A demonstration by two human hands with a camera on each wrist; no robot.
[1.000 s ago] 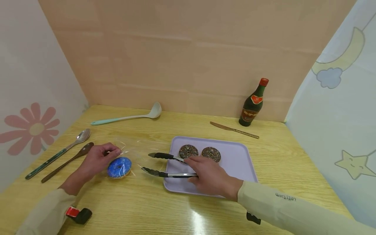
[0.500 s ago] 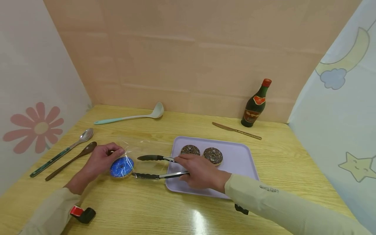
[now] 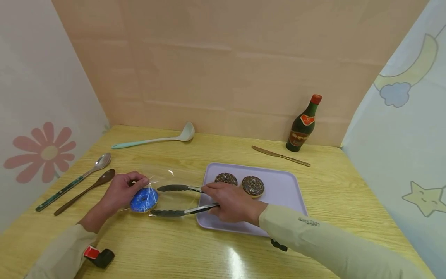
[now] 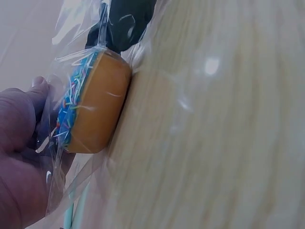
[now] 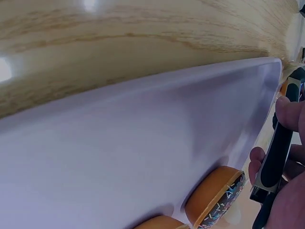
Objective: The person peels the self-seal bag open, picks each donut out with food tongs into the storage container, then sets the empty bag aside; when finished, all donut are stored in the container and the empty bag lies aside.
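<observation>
My left hand (image 3: 120,192) pinches the edge of a clear plastic bag (image 3: 179,176) at the left of the table. A blue-iced doughnut with sprinkles (image 3: 144,199) lies inside the bag beside my fingers, its tan side (image 4: 102,102) showing in the left wrist view. With my right hand (image 3: 228,201) I grip black-and-silver tongs (image 3: 202,209). Their arms are spread, and the dark tips are close to the doughnut's right side; whether they touch it is unclear. Below my right hand is a lilac tray (image 3: 278,201) bearing two chocolate doughnuts (image 3: 253,186), one partly covered by the hand.
A ladle (image 3: 156,139) lies at the back left. The green-handled spoon (image 3: 74,182) and a wooden spoon (image 3: 85,192) are left of my left hand. Behind the tray lie a copper-coloured knife (image 3: 280,155) and a dark green bottle (image 3: 301,126), which stands near the back wall.
My right hand has carried the tongs leftward, from over the tray's left edge to the blue doughnut. My left hand keeps its hold on the bag, and the view has shifted slightly.
</observation>
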